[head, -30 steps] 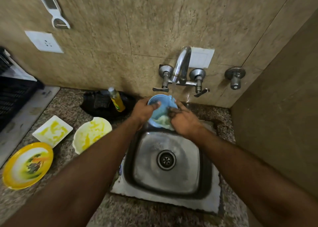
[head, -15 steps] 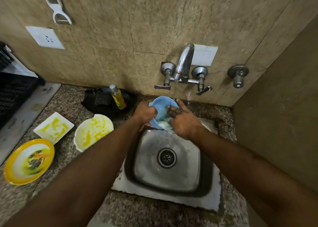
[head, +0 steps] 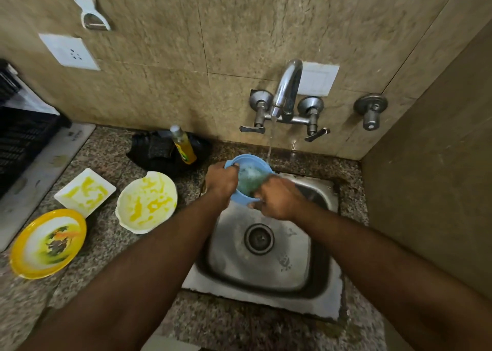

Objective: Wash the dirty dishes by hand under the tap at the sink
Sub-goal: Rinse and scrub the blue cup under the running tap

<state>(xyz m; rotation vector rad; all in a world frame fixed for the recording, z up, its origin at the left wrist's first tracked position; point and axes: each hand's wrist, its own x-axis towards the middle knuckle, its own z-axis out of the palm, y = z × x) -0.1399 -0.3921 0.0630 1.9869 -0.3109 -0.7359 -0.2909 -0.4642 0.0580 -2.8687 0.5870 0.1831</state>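
Over the back edge of the steel sink, just left of the tap's running stream, the left hand has its grip closed on the blue bowl's rim. The right hand presses into the soapy bowl, its grip bent around the near rim. Left of the sink on the desk sit a stained white bowl, square dish and yellow plate.

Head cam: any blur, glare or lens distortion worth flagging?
Head view: wide-angle bending at the edges, wall tile lines bowed; dim warm light; glare on the tap and sink rim; right hand and blue bowl interior slightly motion-smeared; dirty plates on the counter sharp.
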